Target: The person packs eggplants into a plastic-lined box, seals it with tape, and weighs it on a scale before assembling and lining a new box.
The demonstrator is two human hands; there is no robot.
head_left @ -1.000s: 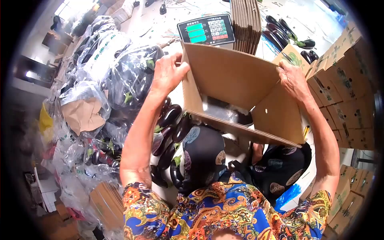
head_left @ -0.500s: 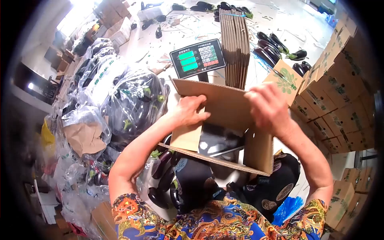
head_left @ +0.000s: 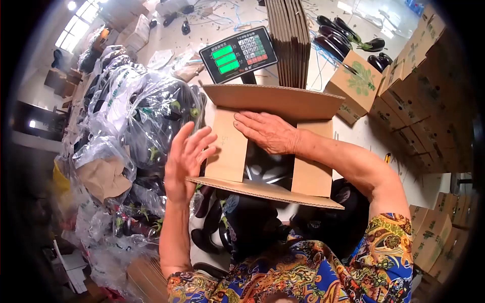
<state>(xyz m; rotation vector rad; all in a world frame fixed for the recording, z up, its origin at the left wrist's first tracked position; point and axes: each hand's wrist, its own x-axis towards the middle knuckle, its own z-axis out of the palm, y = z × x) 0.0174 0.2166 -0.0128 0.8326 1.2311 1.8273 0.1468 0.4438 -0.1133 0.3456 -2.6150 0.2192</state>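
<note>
A cardboard box (head_left: 283, 101) stands in front of me with its far and near long flaps upright or leaning outward. Its left short flap (head_left: 225, 156) and right short flap (head_left: 313, 177) are folded inward, and a dark surface shows in the gap between them. My right hand (head_left: 268, 132) reaches across the gap, flat, with its fingertips on the left flap. At the box's left side my left hand (head_left: 188, 159) is raised with fingers apart, holding nothing. Beyond the box is a digital scale display (head_left: 238, 54) with lit green screens.
Clear plastic bags of eggplants (head_left: 161, 113) crowd the left. Behind the box stands a stack of flattened cartons (head_left: 289, 43). Loose eggplants (head_left: 336, 38) lie on the floor at the far right, near a printed carton (head_left: 356, 81) and stacked boxes (head_left: 419, 116).
My right hand has moved from the box's right side to the left flap. My left hand has left the inside and is now outside the left wall. The right flap now lies further inward.
</note>
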